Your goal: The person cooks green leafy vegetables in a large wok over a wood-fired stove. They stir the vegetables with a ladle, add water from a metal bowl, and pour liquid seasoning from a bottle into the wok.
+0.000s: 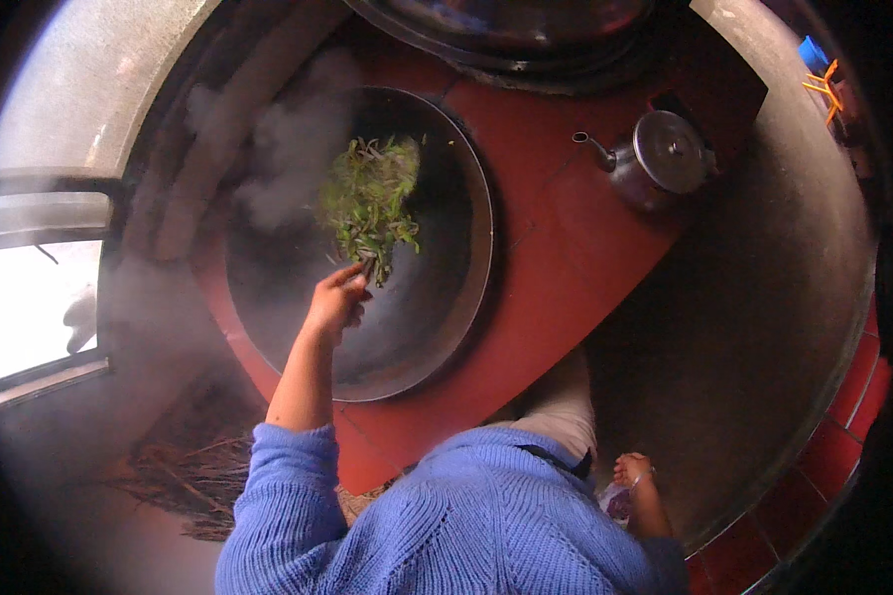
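A wide, dark metal wok [478, 193] is set into the red stove top. A loose mass of green leaf-like pieces [376, 193], mixed with greyish ones, shows over the wok, its upper part blurred. My left hand [340, 297] reaches over the wok with curled fingers, its fingertips at the lower tip of the greens. Whether they grip a dark utensil or the pieces themselves is unclear. Low at my right side, my right hand [632, 468] has bent fingers and a bracelet at the wrist. A plastic bag with purple contents [616, 503] shows beside it; I cannot tell if I hold it.
Steam [290, 149] drifts along the wok's left side. A metal kettle [668, 152] stands on the red stove top [551, 245], its spout towards the wok. Another large, dark round vessel [521, 37] sits at the far edge. Dry twigs [201, 476] lie low at the left.
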The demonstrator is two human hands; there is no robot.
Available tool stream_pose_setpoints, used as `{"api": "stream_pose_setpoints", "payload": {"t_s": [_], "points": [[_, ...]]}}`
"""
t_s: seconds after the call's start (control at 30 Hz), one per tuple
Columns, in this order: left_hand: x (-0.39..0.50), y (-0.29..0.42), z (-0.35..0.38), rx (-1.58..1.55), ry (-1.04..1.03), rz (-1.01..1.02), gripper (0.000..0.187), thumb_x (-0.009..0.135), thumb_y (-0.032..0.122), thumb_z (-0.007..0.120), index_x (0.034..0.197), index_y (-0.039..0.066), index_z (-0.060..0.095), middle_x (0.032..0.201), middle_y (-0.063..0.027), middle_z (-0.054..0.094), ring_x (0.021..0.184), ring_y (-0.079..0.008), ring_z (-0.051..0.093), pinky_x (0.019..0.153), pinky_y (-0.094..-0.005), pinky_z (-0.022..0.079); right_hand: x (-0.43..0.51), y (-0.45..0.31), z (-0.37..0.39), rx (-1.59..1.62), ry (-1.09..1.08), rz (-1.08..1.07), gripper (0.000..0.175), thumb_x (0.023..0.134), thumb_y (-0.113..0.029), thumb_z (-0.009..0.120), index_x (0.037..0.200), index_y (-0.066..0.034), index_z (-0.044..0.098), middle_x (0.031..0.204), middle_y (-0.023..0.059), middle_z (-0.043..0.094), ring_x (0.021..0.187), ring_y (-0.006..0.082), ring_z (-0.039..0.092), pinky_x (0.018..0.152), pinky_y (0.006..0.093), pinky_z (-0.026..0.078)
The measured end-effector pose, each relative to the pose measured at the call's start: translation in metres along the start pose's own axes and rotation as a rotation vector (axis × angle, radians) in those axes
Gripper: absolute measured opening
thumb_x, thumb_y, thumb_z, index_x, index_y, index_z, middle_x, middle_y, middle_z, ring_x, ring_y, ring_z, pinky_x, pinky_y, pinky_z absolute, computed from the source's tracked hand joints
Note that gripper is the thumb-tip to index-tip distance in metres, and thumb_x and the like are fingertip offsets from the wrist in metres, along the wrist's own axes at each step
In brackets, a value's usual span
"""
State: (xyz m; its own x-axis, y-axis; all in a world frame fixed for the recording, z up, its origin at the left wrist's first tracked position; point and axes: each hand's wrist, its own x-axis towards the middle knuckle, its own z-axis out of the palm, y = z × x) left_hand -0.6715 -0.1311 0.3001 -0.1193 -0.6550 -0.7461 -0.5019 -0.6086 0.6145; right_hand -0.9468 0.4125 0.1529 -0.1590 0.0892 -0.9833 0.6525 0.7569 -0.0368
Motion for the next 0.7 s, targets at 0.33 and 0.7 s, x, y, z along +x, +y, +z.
{"api": "stream_pose_setpoints", "payload": {"t_s": [0.33, 0.7], "points": [[0.012, 0.041, -0.044, 0.077, 0.239, 0.179, 0.033, 0.079, 0.021, 0.052, 0.11, 0.01, 0.051, 0.071, -0.0026, 0.053, 0.051, -0.0082, 0.044, 0.041, -0.0218, 0.032, 0.011, 0.006, 0.002, -0.013, -0.098, 0.036, 0.007, 0.073, -0.011, 0.051, 0.072, -0.0045, 0.053, 0.057, 0.01, 0.053, 0.044, 0.0212, 0.051, 0.038, 0.0354, 0.045], [-0.006, 0.001, -0.108, 0.98, 0.208, 0.014, 0.034, 0.068, 0.016, 0.053, 0.099, 0.005, 0.057, 0.084, -0.0148, 0.06, 0.076, -0.0253, 0.058, 0.068, -0.0327, 0.044, 0.025, 0.015, -0.003, 0.231, -0.288, 0.123, 0.01, 0.073, -0.014, 0.052, 0.075, -0.0039, 0.053, 0.053, 0.0099, 0.051, 0.037, 0.0195, 0.047, 0.031, 0.0328, 0.04]]}}
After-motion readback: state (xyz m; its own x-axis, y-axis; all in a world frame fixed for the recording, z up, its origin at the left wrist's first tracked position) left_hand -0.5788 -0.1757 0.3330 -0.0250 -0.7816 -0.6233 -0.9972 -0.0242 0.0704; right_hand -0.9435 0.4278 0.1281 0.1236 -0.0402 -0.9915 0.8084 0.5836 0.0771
